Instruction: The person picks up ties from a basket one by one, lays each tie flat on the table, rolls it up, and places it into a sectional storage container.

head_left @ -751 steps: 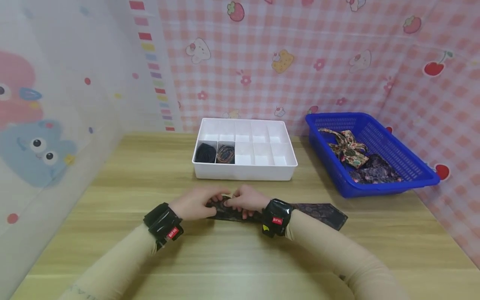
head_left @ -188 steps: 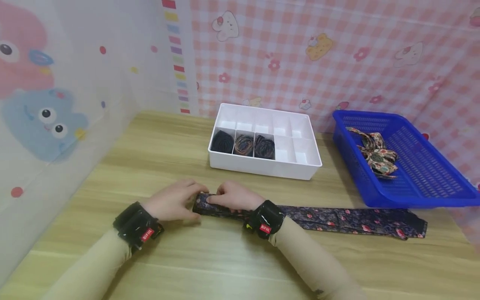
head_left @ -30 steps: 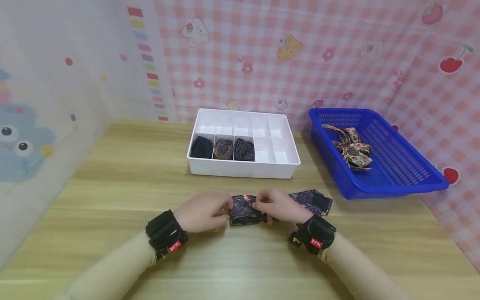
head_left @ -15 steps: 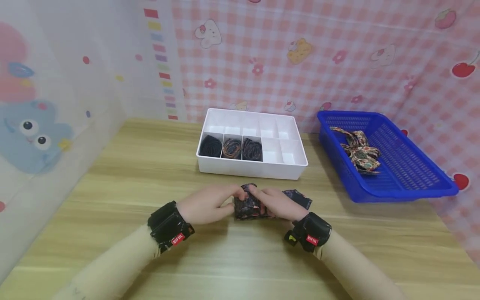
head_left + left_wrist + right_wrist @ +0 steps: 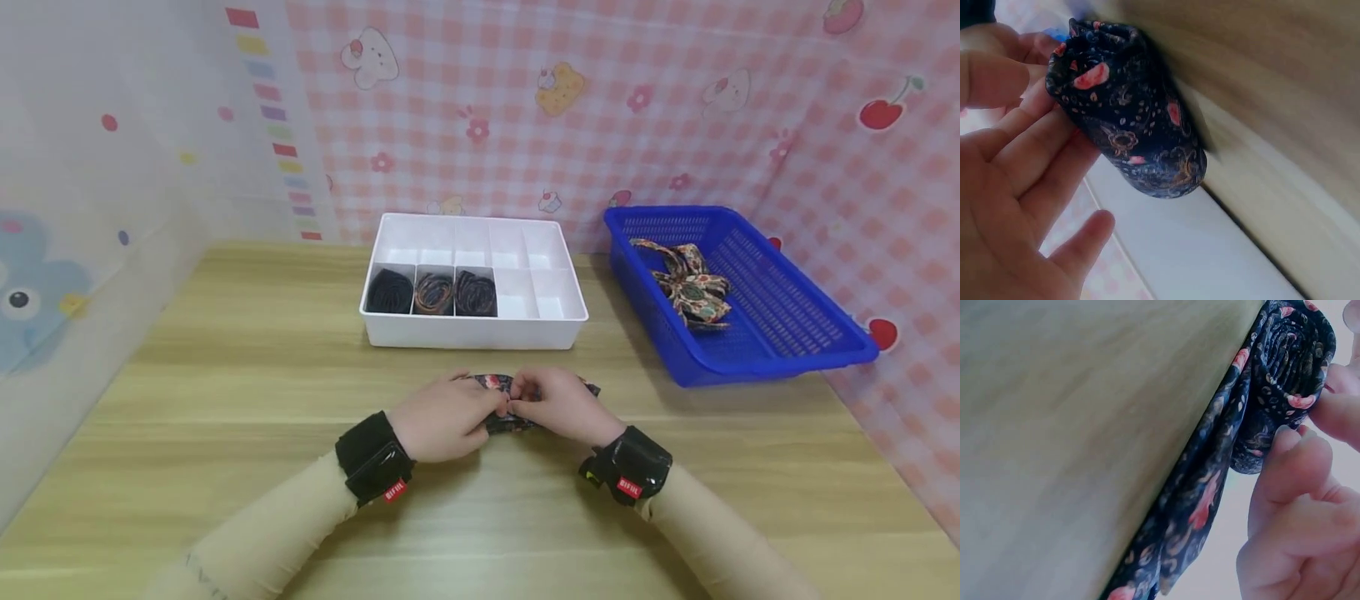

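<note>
A dark necktie (image 5: 495, 382) with pink flowers lies partly wound into a roll on the table, between my two hands. In the left wrist view the necktie roll (image 5: 1125, 119) shows its patterned outside and folded end. My left hand (image 5: 442, 417) holds the roll from the left, its fingers (image 5: 1041, 137) reaching against it. From the right, my right hand (image 5: 566, 406) pinches at the roll, with curled fingers (image 5: 1300, 465) right at its side. A flat tail (image 5: 1204, 494) of the necktie runs out from under the spiral; the right hand mostly hides it in the head view.
Behind the hands stands a white divided box (image 5: 476, 333) with a black roll (image 5: 390, 292), a brown-striped roll (image 5: 433, 293) and a dark roll (image 5: 476, 293) in its front compartments. At right, a blue basket (image 5: 780, 367) holds patterned bow-like fabric (image 5: 693, 292).
Since 25 seconds ago a third roll has come into the box, and the floral necktie has left the basket. Its roll has grown and its tail shortened. The head view has shifted.
</note>
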`<state>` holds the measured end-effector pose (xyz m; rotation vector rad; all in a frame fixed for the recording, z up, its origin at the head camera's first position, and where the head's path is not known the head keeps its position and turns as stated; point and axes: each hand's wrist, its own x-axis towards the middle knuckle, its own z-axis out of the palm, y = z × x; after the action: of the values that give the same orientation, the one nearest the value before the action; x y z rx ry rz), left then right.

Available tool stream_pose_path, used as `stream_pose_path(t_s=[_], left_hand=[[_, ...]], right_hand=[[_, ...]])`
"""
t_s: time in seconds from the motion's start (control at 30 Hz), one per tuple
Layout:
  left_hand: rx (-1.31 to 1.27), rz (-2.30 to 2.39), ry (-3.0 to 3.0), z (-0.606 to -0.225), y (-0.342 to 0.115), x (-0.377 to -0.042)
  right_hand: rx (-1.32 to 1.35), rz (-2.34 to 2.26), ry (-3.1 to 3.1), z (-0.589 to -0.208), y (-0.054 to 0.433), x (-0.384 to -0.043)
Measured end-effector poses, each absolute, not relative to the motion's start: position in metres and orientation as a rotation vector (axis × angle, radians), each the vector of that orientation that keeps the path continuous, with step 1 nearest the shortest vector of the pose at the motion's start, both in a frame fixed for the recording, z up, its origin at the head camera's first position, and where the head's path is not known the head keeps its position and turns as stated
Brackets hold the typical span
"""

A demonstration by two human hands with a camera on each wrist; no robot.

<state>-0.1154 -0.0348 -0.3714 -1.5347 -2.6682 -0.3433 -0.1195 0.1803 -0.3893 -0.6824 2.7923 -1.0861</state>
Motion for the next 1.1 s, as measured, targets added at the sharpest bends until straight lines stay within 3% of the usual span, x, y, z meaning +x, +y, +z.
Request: stream_pose_path(t_s=[0.1, 0.33, 0.6, 1.1], left_hand=[[-1.506, -0.538, -2.683, -0.371, -0.045, -0.118], [-1.130, -0.742, -2.789, -0.382, -0.089, -0.116], [-1.086, -0.774, -2.790, -0.378, -0.100, -0.110], [-1.400, -0.696, -2.636, -0.359, -0.059, -0.121]], right_hand=[[-0.676, -1.103, 2.775, -0.388, 0.175, -0.118], [-0.698, -1.162, 2.660, -0.391, 0.169, -0.119], [-0.544, -1.158, 2.572, -0.389, 0.152, -0.125], [-0.436, -1.118, 2.650, -0.383, 0.174, -0.130]])
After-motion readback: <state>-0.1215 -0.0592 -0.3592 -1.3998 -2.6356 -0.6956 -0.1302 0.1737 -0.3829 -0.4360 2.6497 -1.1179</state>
